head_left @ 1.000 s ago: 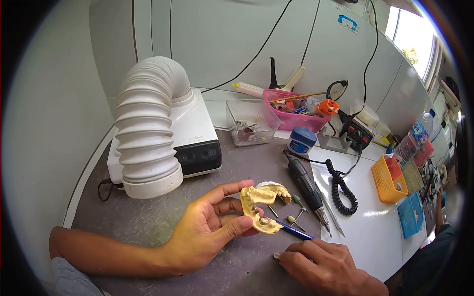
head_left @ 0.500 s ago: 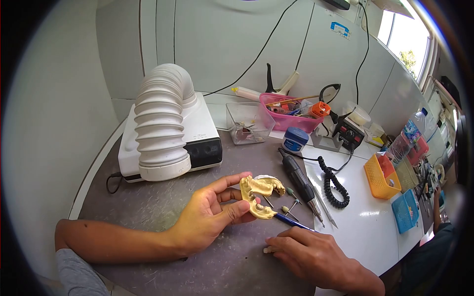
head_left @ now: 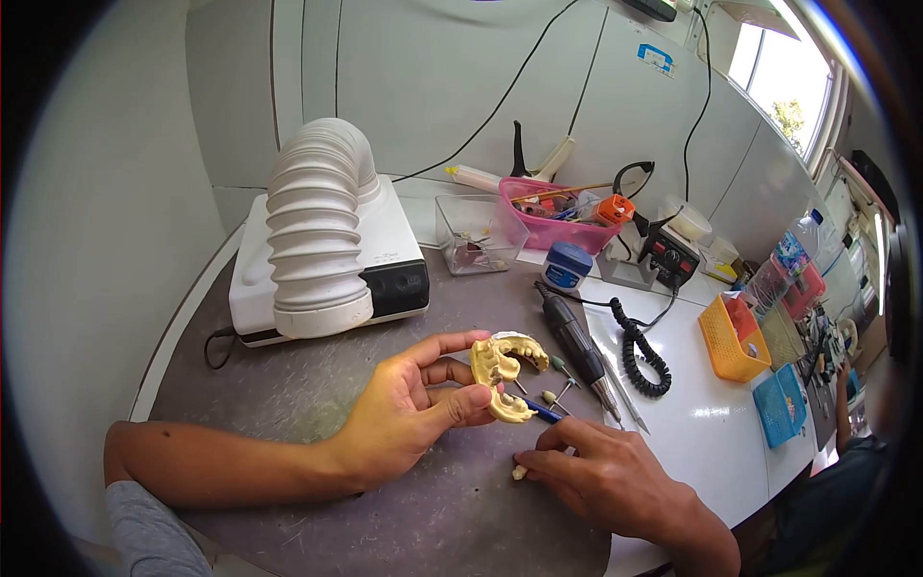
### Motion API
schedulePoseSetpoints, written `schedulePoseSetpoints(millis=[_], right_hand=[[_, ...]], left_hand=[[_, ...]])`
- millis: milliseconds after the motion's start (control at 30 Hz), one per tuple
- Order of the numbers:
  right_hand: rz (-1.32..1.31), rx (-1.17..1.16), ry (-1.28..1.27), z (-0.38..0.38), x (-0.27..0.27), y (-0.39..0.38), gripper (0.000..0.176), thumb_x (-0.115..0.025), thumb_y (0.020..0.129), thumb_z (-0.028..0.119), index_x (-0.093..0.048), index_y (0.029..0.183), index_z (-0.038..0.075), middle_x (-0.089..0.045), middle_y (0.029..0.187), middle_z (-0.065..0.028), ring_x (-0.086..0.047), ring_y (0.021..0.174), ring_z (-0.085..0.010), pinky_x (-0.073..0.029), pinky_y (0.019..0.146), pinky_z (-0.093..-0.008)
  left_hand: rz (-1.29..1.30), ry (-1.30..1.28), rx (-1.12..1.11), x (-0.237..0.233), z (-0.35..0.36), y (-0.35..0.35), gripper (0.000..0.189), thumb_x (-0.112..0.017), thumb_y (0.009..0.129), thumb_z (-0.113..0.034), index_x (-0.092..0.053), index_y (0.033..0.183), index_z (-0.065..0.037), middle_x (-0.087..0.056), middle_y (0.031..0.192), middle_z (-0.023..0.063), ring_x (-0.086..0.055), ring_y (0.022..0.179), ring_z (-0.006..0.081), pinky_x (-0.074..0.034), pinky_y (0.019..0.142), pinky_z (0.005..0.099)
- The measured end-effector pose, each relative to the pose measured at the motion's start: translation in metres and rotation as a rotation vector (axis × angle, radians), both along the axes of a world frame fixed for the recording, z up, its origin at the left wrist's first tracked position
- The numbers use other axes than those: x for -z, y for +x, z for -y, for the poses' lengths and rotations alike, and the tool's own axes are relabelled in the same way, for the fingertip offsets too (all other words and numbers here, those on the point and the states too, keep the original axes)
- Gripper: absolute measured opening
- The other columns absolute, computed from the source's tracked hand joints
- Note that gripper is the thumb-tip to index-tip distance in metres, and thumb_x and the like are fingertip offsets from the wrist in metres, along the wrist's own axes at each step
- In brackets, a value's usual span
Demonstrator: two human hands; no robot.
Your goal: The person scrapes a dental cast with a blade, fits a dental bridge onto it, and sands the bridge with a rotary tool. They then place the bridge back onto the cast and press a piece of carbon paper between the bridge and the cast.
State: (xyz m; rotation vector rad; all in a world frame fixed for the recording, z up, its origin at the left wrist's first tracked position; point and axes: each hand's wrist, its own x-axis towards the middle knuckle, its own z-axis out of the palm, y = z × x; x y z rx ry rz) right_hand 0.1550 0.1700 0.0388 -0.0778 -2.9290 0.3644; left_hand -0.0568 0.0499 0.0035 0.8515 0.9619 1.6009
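A yellowish dental arch model (head_left: 500,370) is held up over the dark grey mat by my left hand (head_left: 399,413), thumb in front and fingers behind. Lower right of it, my right hand (head_left: 601,471) pinches a small cream tooth-coloured piece (head_left: 520,472) just above the mat. Behind the model lie several small rotary burs (head_left: 549,396) and a blue pen (head_left: 544,413), partly covered by the model and my right hand. A black handpiece (head_left: 577,341) rests to their right, beside a thin metal tool (head_left: 625,389).
A white machine with a ribbed hose (head_left: 317,240) stands back left. Along the back are a clear box (head_left: 481,245), a pink basket (head_left: 553,231), a blue jar (head_left: 565,266) and a control unit (head_left: 670,258). Orange (head_left: 728,341) and blue baskets (head_left: 777,409) sit right. Another person's sleeve (head_left: 836,500) shows far right.
The model has tilted slightly in my left hand. My right hand has turned and shifted a little, and the small piece's end now points more downward. The whole view has shifted slightly.
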Motion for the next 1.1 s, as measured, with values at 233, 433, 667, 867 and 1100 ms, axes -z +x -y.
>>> schedulePoseSetpoints(millis=[233,433,667,867,1100], right_hand=[[0.063,-0.045,0.146,0.001,-0.006,0.002,0.017,-0.067,0.086,0.010,-0.067,0.103,0.009,-0.062,0.094,-0.0037,-0.067,0.079,-0.0219,-0.055,0.058,-0.0327],[-0.466,0.148,-0.400,-0.007,0.000,-0.006,0.021,-0.073,0.086,0.004,-0.068,0.106,0.004,-0.068,0.096,-0.0079,-0.069,0.082,-0.0117,-0.057,0.065,-0.0247],[-0.267,0.371,-1.233,-0.001,0.008,-0.016,0.024,-0.071,0.093,0.011,-0.063,0.113,-0.001,-0.067,0.101,-0.0057,-0.066,0.092,-0.0100,-0.056,0.077,-0.0242],[-0.262,0.349,-1.306,0.000,0.009,-0.019,0.032,-0.071,0.094,0.011,-0.057,0.120,-0.001,-0.066,0.103,-0.0066,-0.065,0.095,-0.0116,-0.057,0.079,-0.0257],[-0.260,0.346,-1.295,0.003,0.009,-0.019,0.031,-0.072,0.093,0.013,-0.058,0.117,0.000,-0.066,0.102,-0.0062,-0.065,0.094,-0.0105,-0.056,0.081,-0.0242]], left_hand=[[-0.042,-0.011,-0.009,-0.002,0.001,0.001,0.055,-0.063,0.097,-0.006,-0.038,0.146,0.000,-0.059,0.127,0.0139,-0.061,0.116,0.0198,-0.055,0.101,0.0377],[-0.097,0.023,-0.024,-0.003,0.001,0.005,0.054,-0.065,0.096,-0.005,-0.040,0.143,0.002,-0.061,0.113,0.0132,-0.066,0.104,0.0191,-0.057,0.096,0.0326],[-0.219,0.005,0.097,-0.005,0.006,0.005,0.061,-0.067,0.096,-0.010,-0.038,0.149,0.000,-0.061,0.117,0.0118,-0.064,0.107,0.0176,-0.057,0.092,0.0308],[-0.244,0.020,0.118,-0.001,0.005,0.004,0.063,-0.068,0.096,-0.010,-0.037,0.149,0.000,-0.061,0.117,0.0117,-0.064,0.106,0.0168,-0.057,0.091,0.0291],[-0.231,0.006,0.125,-0.002,0.004,0.005,0.062,-0.068,0.095,-0.010,-0.038,0.149,0.000,-0.062,0.116,0.0109,-0.064,0.106,0.0164,-0.057,0.091,0.0288]])
